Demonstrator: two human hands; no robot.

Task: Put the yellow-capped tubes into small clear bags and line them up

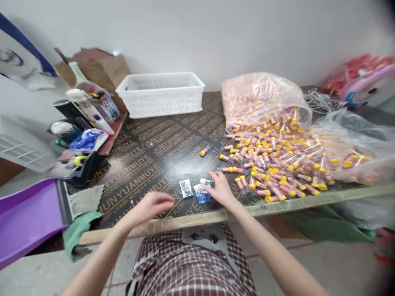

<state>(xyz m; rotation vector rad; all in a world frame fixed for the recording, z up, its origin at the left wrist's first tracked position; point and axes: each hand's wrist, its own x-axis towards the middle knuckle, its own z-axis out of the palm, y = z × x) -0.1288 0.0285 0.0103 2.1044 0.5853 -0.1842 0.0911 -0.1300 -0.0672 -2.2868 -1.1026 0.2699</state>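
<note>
1. Reaching in at the centre of the frame, the right hand (221, 190) is placed at the right edge of a small stack of blue-and-white packets (202, 198); the upper packet is partly covered by it.
2. The right fingers (212, 176) are bent, and a gap is left between them and the thumb; whether a packet is pinched there cannot be told.
3. The left hand (159, 203) is held lower and left of centre, blurred, its fingers curved and drawn together; whether anything is gripped cannot be told.
4. A single packet (186, 188) is laid flat between the two hands, just left of the stack and near the left fingertips.
5. The packets are set on a dark printed board (148, 152), near its front edge at lower centre.
6. Above them, a lone yellow-capped tube (205, 150) is seen.
7. At right, a heap of similar tubes (268, 160) is spread before a clear plastic bag (257, 96).
8. At upper centre, a white basket (160, 96) is stood by the wall.
</note>
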